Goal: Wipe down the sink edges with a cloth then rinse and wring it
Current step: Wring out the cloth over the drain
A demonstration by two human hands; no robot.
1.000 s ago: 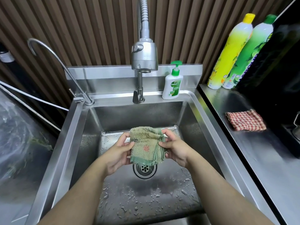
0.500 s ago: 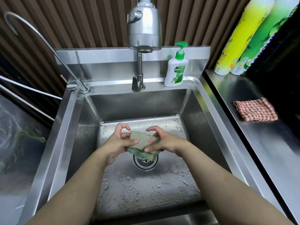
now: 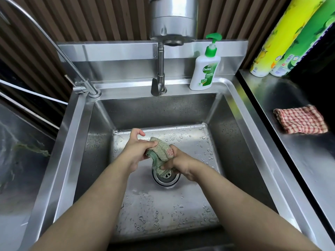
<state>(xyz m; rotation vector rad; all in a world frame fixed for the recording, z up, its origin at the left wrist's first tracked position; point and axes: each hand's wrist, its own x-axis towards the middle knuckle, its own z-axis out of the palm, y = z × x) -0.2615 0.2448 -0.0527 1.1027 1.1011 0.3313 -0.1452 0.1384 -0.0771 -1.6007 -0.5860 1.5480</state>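
A greenish terry cloth (image 3: 161, 150) is bunched into a twisted roll low inside the steel sink (image 3: 78, 134), just above the drain (image 3: 166, 178). My left hand (image 3: 136, 149) grips its upper left end. My right hand (image 3: 178, 161) grips its lower right end, and a tail of cloth hangs down over the drain. The basin floor is beaded with water drops. No water runs from the large faucet head (image 3: 174, 20) overhead.
A soap pump bottle (image 3: 205, 69) stands on the back ledge beside the faucet lever (image 3: 157, 86). A thin gooseneck tap (image 3: 87, 87) rises at the back left. On the right counter lie a red checked cloth (image 3: 301, 119) and two tall detergent bottles (image 3: 282, 37).
The cloth hung flat between both hands a second ago; now it is bunched and twisted between them. The hands have come closer together and lower, and the view has moved nearer the sink.
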